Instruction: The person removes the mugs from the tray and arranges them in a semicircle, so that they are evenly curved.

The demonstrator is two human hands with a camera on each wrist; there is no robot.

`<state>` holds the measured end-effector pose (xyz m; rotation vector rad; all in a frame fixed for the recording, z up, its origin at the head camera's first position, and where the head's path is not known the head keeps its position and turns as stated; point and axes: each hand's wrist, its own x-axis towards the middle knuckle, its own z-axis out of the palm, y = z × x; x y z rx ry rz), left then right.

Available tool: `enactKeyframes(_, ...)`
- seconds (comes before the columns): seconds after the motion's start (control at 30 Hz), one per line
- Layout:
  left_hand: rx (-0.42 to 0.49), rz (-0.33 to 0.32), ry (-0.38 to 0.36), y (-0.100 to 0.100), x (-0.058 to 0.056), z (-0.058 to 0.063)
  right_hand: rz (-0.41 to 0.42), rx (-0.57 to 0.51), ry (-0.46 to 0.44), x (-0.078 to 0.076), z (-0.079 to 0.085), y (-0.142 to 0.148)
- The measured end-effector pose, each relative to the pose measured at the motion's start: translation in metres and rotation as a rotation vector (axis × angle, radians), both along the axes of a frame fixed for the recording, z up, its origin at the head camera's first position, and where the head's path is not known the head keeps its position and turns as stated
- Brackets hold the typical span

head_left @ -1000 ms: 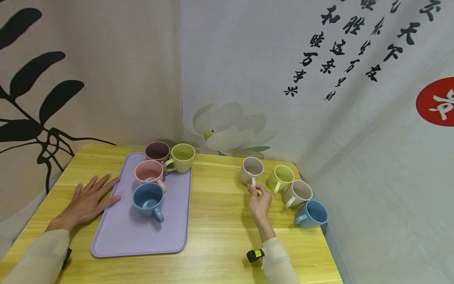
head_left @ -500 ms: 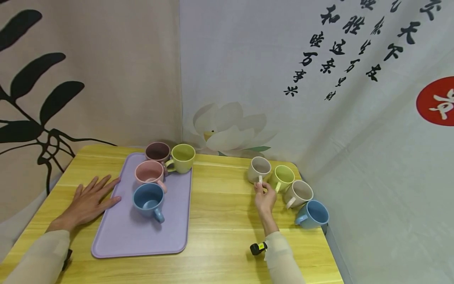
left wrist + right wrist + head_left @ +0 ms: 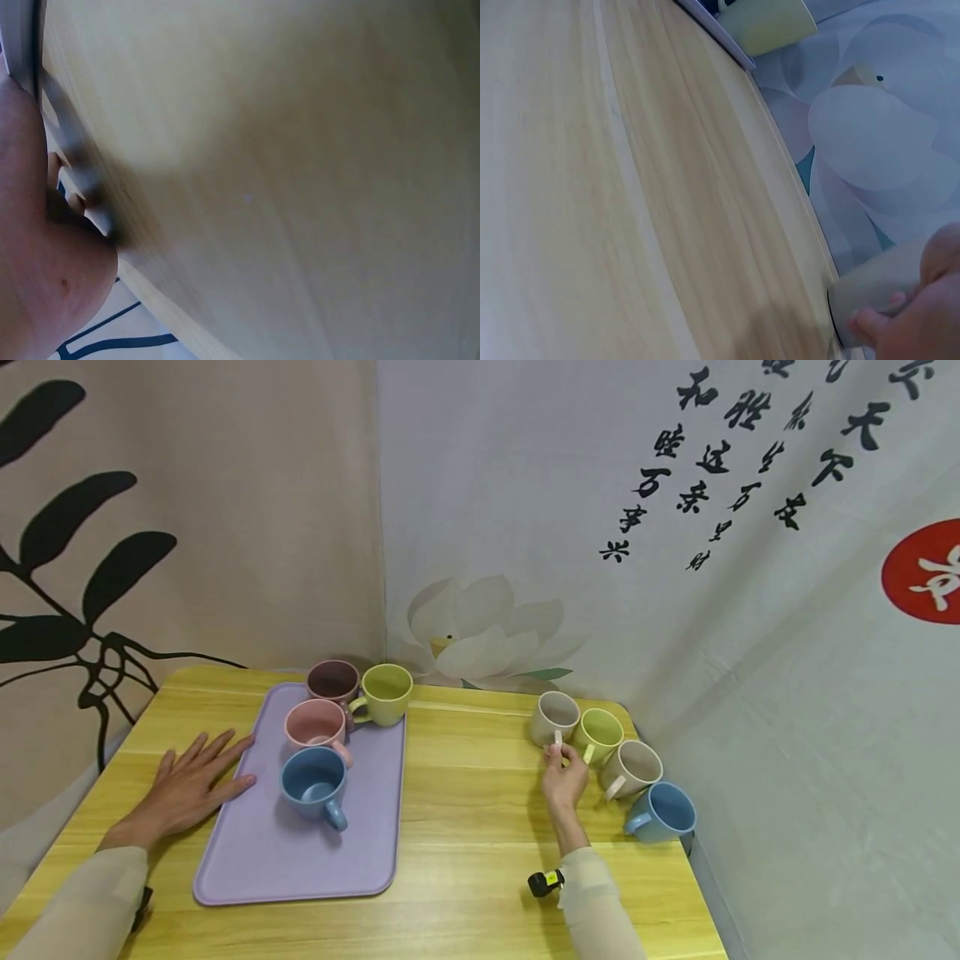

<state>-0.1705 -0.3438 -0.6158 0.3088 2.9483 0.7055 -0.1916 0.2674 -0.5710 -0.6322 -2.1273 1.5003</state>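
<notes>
My right hand (image 3: 566,781) pinches the handle of a greyish-white mug (image 3: 553,714) near the table's back edge. Close beside that mug, on its right, stands a yellow-green mug (image 3: 602,731). A cream mug (image 3: 637,764) and a light blue mug (image 3: 670,812) continue the row toward the front right. In the right wrist view, the held greyish mug (image 3: 877,289) shows at the lower right with fingers at its handle. My left hand (image 3: 183,789) lies flat with fingers spread, fingertips at the left rim of the lilac tray (image 3: 300,868).
On the tray stand a blue mug (image 3: 313,785), a pink mug (image 3: 311,722) and a dark mauve mug (image 3: 332,681). An olive-yellow mug (image 3: 388,693) stands at its back right corner. A printed cloth (image 3: 487,510) hangs behind the wooden table (image 3: 465,827).
My right hand has moved the greyish mug to the right, up beside the yellow-green mug, most of it in the first half second. The left hand has stayed at the tray.
</notes>
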Motion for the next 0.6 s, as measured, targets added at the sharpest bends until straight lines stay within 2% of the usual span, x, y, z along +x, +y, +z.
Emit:
enactKeyframes(0.17, -0.003, 0.002, -0.004, 0.000, 0.001, 0.000, -0.040, 0.026, 0.036, -0.001, 0.000, -0.003)
enactKeyframes(0.3, -0.001, 0.005, -0.004, 0.001, 0.002, 0.001, -0.057, 0.058, 0.071, -0.008, -0.017, 0.006)
enactKeyframes(0.37, 0.001, 0.005, -0.003, 0.001, 0.002, 0.001, -0.061, 0.065, 0.062, -0.008, -0.017, 0.005)
enactKeyframes(0.47, 0.002, 0.004, -0.004, 0.001, 0.002, 0.001, -0.050, 0.063, 0.017, -0.004, -0.010, 0.000)
enactKeyframes(0.53, -0.001, 0.003, -0.003, 0.000, 0.002, 0.001, -0.042, 0.060, -0.017, 0.000, 0.001, -0.007)
enactKeyframes(0.6, -0.003, 0.002, -0.003, 0.000, 0.001, 0.001, -0.029, 0.059, -0.037, 0.000, 0.002, -0.008)
